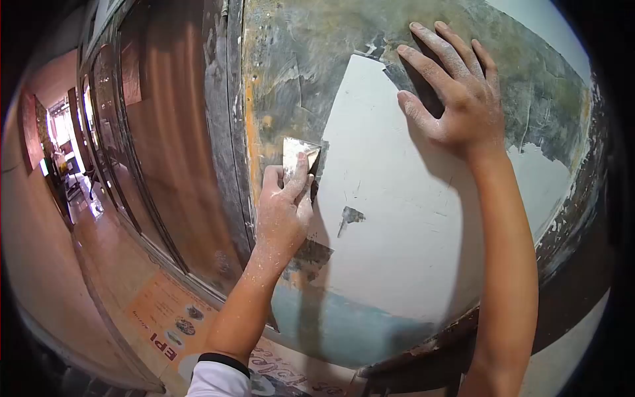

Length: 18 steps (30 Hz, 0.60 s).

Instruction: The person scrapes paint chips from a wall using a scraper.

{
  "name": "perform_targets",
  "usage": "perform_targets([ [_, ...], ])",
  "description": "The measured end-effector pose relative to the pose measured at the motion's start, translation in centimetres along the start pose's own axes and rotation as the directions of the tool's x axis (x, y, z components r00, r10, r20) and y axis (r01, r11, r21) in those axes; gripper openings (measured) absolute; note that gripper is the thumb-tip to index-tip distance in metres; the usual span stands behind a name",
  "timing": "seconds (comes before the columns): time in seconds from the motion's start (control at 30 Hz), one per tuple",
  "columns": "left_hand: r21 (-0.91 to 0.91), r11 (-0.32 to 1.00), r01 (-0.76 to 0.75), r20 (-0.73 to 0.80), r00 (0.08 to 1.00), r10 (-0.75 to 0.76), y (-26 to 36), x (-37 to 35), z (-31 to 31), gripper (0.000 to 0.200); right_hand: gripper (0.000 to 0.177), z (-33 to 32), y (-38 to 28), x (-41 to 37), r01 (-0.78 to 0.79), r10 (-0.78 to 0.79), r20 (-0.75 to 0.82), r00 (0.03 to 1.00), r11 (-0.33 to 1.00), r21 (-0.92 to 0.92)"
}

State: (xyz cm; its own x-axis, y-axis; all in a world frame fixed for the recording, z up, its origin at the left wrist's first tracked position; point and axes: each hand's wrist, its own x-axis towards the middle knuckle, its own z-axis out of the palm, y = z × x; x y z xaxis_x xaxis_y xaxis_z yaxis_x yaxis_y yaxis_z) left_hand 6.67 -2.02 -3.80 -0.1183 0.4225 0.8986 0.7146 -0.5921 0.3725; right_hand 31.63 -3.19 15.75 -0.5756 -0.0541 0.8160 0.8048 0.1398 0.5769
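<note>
My left hand (283, 206) grips a putty scraper (299, 153), with its metal blade pressed flat against the wall at the left edge of a white painted patch (397, 218). My right hand (456, 92) rests open on the wall higher up, fingers spread, at the top corner of the white patch. Around the patch the wall (311, 66) is bare, grey-green and stained, with orange streaks near the blade. Both hands are dusted with white powder.
A dark wooden door frame (228, 152) and brown door (172, 139) stand left of the wall. A corridor (73, 172) runs away at the far left. Printed paper sheets (175, 324) lie on the floor below. A dark ledge (423, 351) runs under the wall.
</note>
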Motion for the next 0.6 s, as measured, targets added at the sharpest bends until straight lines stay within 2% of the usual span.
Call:
perform_targets([
  [0.03, -0.043, 0.998, 0.039, 0.019, 0.999, -0.038, 0.1, -0.1, 0.0, 0.051, 0.052, 0.0, 0.0, 0.0, 0.003, -0.003, 0.002, 1.0, 1.0, 0.003],
  [0.17, -0.041, 0.999, 0.034, 0.044, 0.998, -0.032, 0.6, 0.7, -0.2, 0.059, 0.053, 0.2, 0.1, -0.1, 0.005, -0.005, 0.003, 1.0, 1.0, -0.002],
  [0.3, 0.044, 0.999, -0.001, 0.0, 1.0, 0.001, 1.9, 1.9, -0.5, 0.057, 0.052, 0.1, 0.1, -0.2, -0.005, 0.005, 0.003, 1.0, 1.0, -0.011],
  [0.33, -0.025, 1.0, 0.007, 0.014, 1.0, -0.007, 1.8, 2.2, -0.4, 0.058, 0.053, 0.1, 0.1, -0.2, -0.006, 0.006, 0.005, 1.0, 1.0, -0.007],
  [0.43, 0.013, 1.0, -0.01, -0.002, 1.0, 0.01, 2.6, 3.2, -0.6, 0.059, 0.053, 0.1, 0.2, -0.2, -0.007, 0.007, 0.001, 1.0, 1.0, -0.002],
  [0.47, 0.07, 0.997, -0.013, 0.004, 1.0, 0.013, 2.8, 3.6, -0.7, 0.058, 0.053, 0.1, 0.1, -0.2, -0.006, 0.006, -0.001, 1.0, 1.0, -0.001],
  [0.6, 0.06, 0.998, 0.022, 0.054, 0.998, -0.026, 3.8, 4.8, -1.1, 0.054, 0.05, 0.2, 0.1, -0.2, -0.014, 0.014, -0.015, 1.0, 1.0, 0.002],
])
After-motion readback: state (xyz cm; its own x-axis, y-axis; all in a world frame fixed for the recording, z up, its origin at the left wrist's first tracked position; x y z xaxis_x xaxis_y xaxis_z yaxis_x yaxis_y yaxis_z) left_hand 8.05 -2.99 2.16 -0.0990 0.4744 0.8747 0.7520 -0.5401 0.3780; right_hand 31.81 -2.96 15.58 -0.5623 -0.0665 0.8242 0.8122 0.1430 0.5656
